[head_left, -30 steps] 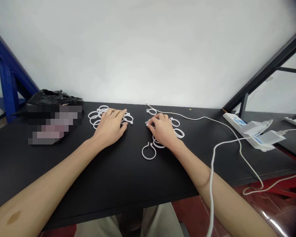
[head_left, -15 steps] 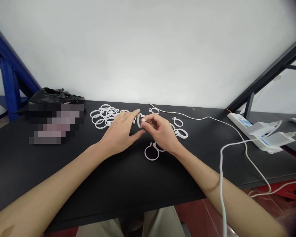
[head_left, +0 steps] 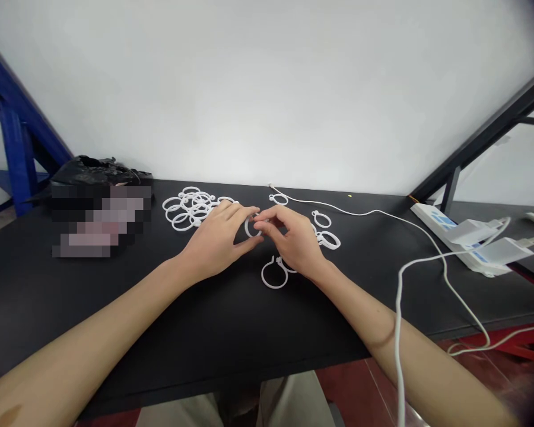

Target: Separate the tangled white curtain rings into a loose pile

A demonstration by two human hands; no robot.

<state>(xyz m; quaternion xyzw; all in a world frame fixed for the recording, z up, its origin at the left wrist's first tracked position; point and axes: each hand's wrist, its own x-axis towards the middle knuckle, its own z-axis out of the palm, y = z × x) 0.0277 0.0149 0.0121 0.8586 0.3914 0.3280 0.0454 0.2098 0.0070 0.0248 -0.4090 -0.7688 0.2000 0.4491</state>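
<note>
A white plastic curtain ring point(head_left: 248, 226) is held up between my two hands above the black table. My right hand point(head_left: 290, 234) pinches its right side between thumb and fingers, which hide that part. My left hand point(head_left: 218, 237) curves around the ring from the left, its index finger at the top and its thumb at the bottom edge. Left of and behind my left hand lies a pile of similar white rings point(head_left: 183, 222). One open ring point(head_left: 275, 287) rests in front of my right hand, beside another ring partly hidden by that hand.
More rings point(head_left: 323, 219) lie to the right. A white cable point(head_left: 360, 213) runs along the table to a power strip point(head_left: 436, 222) with plugged-in adapters. A black plastic bag point(head_left: 98, 173) sits at the left, beside a blurred-out patch. A pale wall point(head_left: 267, 107) stands behind.
The ring between my hands has turned to face me more. My left index finger has come down from its raised position onto the ring's top. My right hand keeps its pinch.
</note>
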